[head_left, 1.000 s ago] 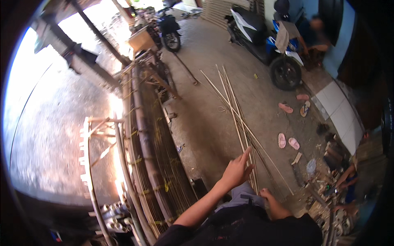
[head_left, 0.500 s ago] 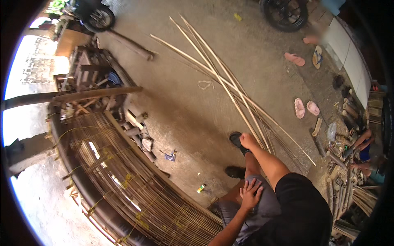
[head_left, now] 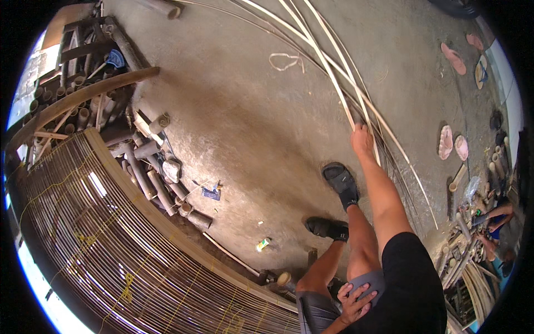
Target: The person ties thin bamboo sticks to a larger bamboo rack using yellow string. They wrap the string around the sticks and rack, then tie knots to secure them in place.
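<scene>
Several long, pale bamboo strips [head_left: 334,72] lie crossed on the concrete floor in front of me. My right hand [head_left: 362,140] reaches down to them, its fingers closed around the near end of one strip. Other strips pass just beside and under that hand, running on toward the lower right. My left hand [head_left: 356,300] rests on my knee, on the grey shorts [head_left: 374,281], with its fingers spread and nothing in them.
A slatted bamboo bench [head_left: 139,239] fills the lower left. Cut bamboo pieces [head_left: 161,192] lie along its edge. Pink slippers [head_left: 446,142] stand at right. Another person [head_left: 495,222] is at the far right among bamboo pieces. A small bottle [head_left: 263,244] lies near my feet.
My right hand has moved forward to a strip's end and closed on it. My view has tipped lower and nearer; my left hand stays on my knee.
</scene>
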Demonstrator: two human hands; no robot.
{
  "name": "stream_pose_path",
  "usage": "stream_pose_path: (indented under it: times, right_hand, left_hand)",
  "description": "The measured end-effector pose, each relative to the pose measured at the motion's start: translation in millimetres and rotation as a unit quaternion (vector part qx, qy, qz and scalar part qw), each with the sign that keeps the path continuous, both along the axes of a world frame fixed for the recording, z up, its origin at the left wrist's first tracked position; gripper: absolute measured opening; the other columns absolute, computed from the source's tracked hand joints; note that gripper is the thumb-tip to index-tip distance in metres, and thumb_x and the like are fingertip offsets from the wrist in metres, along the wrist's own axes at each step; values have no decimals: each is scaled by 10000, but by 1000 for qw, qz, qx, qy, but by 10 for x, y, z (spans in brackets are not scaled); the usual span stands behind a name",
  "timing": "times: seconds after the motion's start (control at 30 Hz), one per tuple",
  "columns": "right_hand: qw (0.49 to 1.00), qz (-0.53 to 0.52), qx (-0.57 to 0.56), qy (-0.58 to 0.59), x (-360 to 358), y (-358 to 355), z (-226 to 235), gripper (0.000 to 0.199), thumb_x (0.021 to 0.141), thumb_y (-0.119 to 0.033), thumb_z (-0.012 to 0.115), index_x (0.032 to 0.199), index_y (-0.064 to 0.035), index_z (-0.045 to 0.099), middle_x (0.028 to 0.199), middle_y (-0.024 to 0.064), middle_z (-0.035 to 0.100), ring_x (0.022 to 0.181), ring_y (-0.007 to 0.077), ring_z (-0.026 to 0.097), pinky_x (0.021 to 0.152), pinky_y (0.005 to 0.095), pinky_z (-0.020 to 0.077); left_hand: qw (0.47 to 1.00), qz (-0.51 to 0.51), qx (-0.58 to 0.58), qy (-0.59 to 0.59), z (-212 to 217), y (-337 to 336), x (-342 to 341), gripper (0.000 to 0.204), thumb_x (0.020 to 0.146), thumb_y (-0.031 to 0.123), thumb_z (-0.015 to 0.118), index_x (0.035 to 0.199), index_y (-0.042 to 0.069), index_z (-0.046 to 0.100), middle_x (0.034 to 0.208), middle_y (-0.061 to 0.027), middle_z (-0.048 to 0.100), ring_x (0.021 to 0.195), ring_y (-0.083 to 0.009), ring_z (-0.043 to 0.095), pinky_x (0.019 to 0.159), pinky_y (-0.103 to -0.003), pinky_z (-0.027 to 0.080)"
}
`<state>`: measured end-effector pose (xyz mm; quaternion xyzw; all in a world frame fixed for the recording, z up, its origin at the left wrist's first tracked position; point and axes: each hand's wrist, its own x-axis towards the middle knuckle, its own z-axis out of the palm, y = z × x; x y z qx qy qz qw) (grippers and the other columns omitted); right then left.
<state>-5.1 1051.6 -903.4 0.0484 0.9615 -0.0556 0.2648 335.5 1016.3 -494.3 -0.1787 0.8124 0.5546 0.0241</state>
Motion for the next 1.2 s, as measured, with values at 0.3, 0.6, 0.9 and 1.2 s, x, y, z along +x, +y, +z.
stream_pose_path:
  times: [0.3, 0.6, 0.9, 1.2]
  right_hand:
    - [897, -242, -319, 188, 500, 29, 2844, 366, 936, -365, 652, 953, -12, 556, 685, 141, 539, 623, 295, 523, 613, 415, 457]
    - [824, -108, -430, 353, -122, 52, 6173, 260, 1006, -254, 533, 894, -22, 565, 616, 150, 520, 544, 297, 532, 524, 416, 406]
    - [664, 42, -660, 348, 20, -2031, 8851, 309, 1050, -287, 456, 867, -45, 514, 635, 88, 483, 558, 210, 481, 532, 357, 394]
    - [461, 60, -806, -366, 2610, -2758, 9896, 321, 1051, -404, 442, 830, -172, 427, 613, -74, 333, 442, 44, 270, 404, 214, 237]
  left_hand:
    - [992, -89, -33, -87, 466, 48, -225, 259, 912, 211, 611, 1149, 177, 708, 1257, -42, 638, 1201, -222, 541, 1081, -404, 291]
    - [976, -86, -23, -198, 1371, -670, -344, 361, 965, 346, 547, 1138, 54, 669, 1081, -238, 673, 1032, -422, 639, 873, -460, 519]
    - [945, 232, -198, 122, 3840, -1997, -681, 400, 993, 267, 564, 1305, 17, 569, 1226, -234, 615, 1167, -359, 590, 1001, -407, 451]
    - [880, 467, -24, 82, 4335, -1412, 1215, 284, 1034, 235, 486, 1101, -4, 625, 926, -139, 683, 909, -210, 662, 826, -325, 503]
